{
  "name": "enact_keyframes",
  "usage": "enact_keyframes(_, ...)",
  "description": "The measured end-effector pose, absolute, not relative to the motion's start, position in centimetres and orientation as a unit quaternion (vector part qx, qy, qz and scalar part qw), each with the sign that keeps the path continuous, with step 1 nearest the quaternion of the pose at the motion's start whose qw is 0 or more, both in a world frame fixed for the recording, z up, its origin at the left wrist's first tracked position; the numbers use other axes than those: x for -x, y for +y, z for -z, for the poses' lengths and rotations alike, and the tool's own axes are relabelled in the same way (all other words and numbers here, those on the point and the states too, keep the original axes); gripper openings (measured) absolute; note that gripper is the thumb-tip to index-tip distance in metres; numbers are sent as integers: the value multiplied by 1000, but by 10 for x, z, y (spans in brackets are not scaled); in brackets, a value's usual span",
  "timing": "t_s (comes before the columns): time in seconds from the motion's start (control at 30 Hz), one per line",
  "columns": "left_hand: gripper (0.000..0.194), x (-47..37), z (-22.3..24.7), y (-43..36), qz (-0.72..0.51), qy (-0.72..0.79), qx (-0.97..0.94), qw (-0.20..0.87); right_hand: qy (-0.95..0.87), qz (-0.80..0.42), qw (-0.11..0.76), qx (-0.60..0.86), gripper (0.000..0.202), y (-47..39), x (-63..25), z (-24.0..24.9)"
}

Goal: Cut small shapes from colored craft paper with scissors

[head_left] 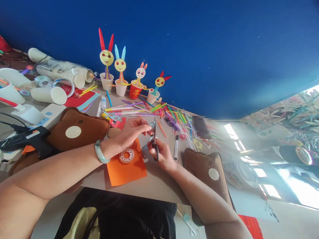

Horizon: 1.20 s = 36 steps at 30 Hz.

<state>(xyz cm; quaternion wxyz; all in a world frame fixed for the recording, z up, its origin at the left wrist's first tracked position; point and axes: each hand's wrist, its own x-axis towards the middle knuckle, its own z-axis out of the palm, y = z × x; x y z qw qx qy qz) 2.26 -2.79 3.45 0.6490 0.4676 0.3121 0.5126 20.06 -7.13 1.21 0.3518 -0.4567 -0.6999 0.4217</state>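
My left hand [132, 131], with a pale bangle at the wrist, pinches a small light-blue piece [152, 125] that looks like paper. My right hand [163, 155] grips dark-handled scissors [156, 151], with the blades pointing up beside that piece. A light-blue scrap [147, 144] shows just left of my right hand; whether it joins the piece I cannot tell. Below my left hand, a roll of clear tape [126, 155] rests on an orange sheet [134, 174].
Paper-cup bunny figures [121, 89] line the blue wall. Colored sticks [139, 111] spread across the table behind my hands. A black marker [176, 147] and a brown cushion [199, 166] lie right; a glue gun [37, 137], another brown cushion [84, 124] and paper cups [48, 95] are left.
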Motion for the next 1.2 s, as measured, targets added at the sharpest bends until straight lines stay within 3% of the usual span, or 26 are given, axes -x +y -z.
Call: enact_keyframes(1.2, 19, -18, -42, -28, -508, 307, -479, 646, -708, -418, 347, 451, 61, -70, -202, -14)
